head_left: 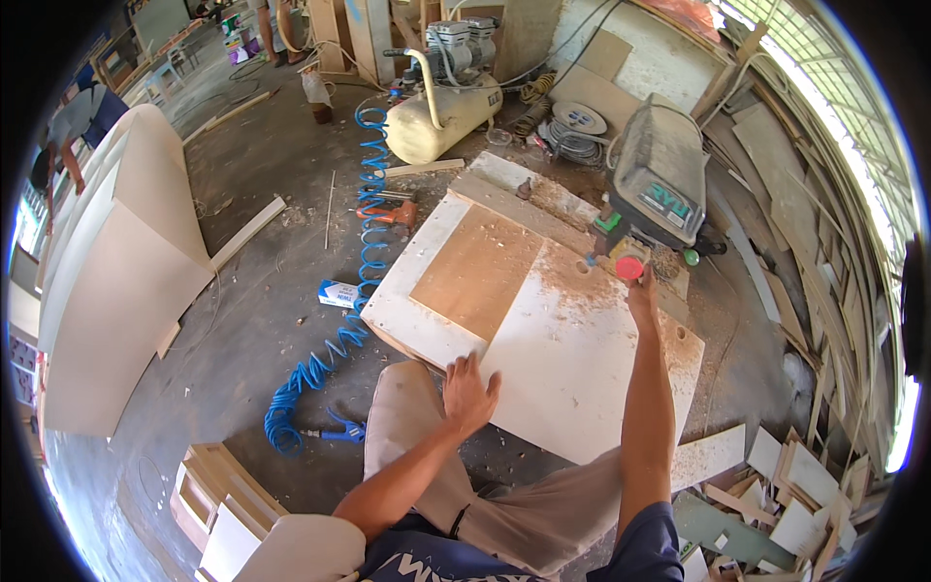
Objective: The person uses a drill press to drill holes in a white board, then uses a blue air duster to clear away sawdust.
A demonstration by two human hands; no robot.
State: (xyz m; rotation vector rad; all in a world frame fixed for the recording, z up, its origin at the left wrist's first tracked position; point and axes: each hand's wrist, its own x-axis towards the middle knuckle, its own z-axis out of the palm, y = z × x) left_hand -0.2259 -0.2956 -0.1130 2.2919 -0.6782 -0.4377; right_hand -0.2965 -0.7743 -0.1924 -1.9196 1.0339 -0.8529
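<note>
A large white board [572, 378] with a brown inset panel [480, 267] lies in front of my knees, sawdust scattered over it. At its far right side my right hand [643, 299] is closed around a small thing with a round red end [630, 267]; its kind cannot be made out. Round recesses show in the board near that hand. My left hand [470, 396] is open, fingers stretched out and holding nothing, at the board's near edge beside my knee. Whether it touches the board is unclear.
A cream air compressor [417, 131] stands at the back, its coiled blue hose [371, 242] ending in a blue air gun [339, 429]. An orange power tool [388, 210] lies beside the board. A dark tool case [659, 165] sits behind my right hand. Wood scraps [786, 495] pile up at right.
</note>
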